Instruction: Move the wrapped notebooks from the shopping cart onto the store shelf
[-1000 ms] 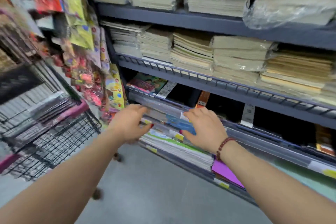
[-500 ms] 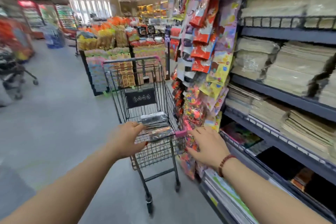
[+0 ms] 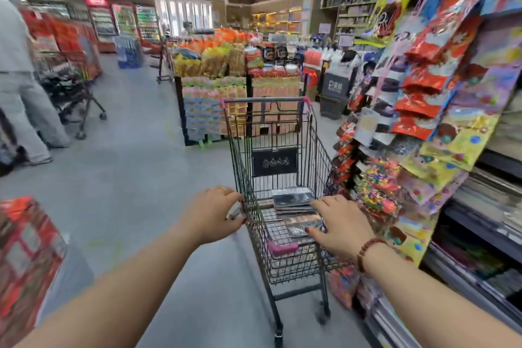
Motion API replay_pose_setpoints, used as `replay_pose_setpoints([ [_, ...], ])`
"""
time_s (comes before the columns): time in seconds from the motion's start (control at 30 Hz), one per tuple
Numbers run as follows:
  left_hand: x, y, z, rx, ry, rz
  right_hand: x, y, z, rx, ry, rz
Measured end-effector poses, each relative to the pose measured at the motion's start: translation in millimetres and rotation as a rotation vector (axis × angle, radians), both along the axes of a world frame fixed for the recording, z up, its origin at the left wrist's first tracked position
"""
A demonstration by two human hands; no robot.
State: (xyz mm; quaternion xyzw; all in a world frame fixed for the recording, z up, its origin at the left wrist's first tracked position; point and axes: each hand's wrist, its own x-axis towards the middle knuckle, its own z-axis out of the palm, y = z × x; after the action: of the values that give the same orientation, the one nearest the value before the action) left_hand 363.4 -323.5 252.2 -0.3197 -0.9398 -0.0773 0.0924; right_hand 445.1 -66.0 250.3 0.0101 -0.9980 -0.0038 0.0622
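Hanging snack packets crowd your right, between shopping cart and store shelf. Second cart and another person far left; red crate near left. Grey floor, supermarket aisle, promo display ahead. Versus half second ago: your hands now at cart. Left hand curled on cart's left rim. Right hand spread, fingers resting on wrapped notebooks stacked in basket; grip unclear.

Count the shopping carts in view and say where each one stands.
2. The near shopping cart stands just ahead, holding the wrapped notebooks. The other cart stands far left beside a standing person. Displays may hide more.
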Motion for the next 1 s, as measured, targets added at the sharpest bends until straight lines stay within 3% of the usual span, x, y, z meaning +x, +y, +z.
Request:
replay_pose_setpoints([
  [0.63,-213.4,66.3,-37.2,-0.031,-0.071,-0.121,-220.8,16.1,-45.3,-0.033,-0.112,-0.008],
  [1.0,-363.7,77.6,-65.1,-0.146,-0.058,-0.322,-327.9,-3.8,-76.3,-0.083,-0.141,-0.193],
])
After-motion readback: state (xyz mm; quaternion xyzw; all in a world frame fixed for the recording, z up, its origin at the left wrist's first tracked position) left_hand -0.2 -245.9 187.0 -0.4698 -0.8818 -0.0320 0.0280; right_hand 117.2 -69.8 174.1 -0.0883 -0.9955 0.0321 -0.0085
